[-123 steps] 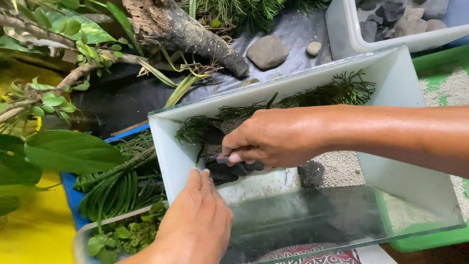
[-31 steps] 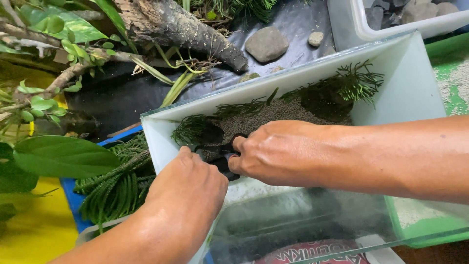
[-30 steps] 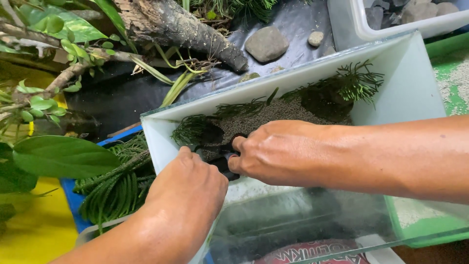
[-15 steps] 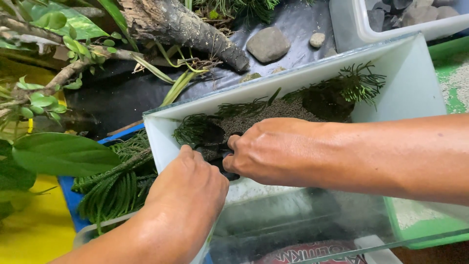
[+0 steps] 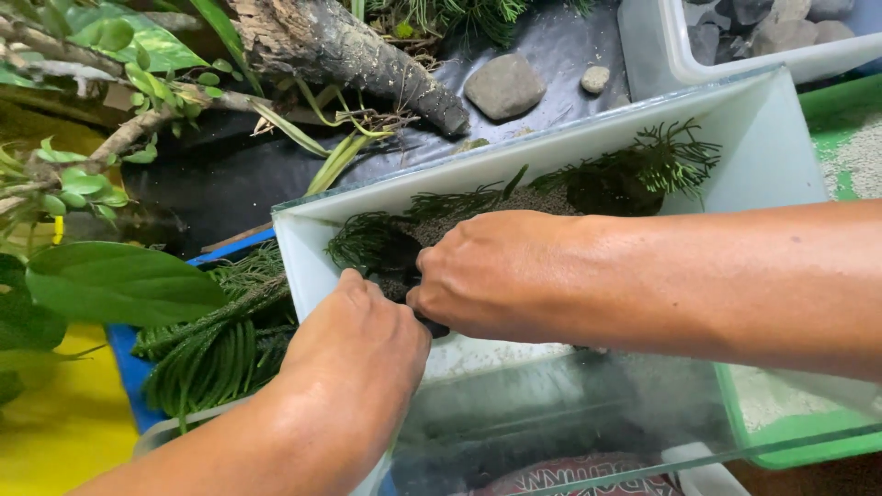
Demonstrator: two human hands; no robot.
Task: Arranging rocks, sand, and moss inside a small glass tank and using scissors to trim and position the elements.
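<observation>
Both hands [image 5: 432, 303] lower (tank [image 5: 781, 119] walls close)

Both hands [image 5: 496, 276] in the glass tank [image 5: 781, 156], log [image 5: 349, 50] and stone [image 5: 503, 85] behind, plant bundle [image 5: 220, 340] seemingly left.

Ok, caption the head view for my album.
Both hands, left hand and right hand, press dark moss inside a glass tank.

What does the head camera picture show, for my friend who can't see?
Two hands, left hand and right hand, press together inside a small glass tank holding sand and green water plants. Leaves, a log and stones lie behind.
</observation>
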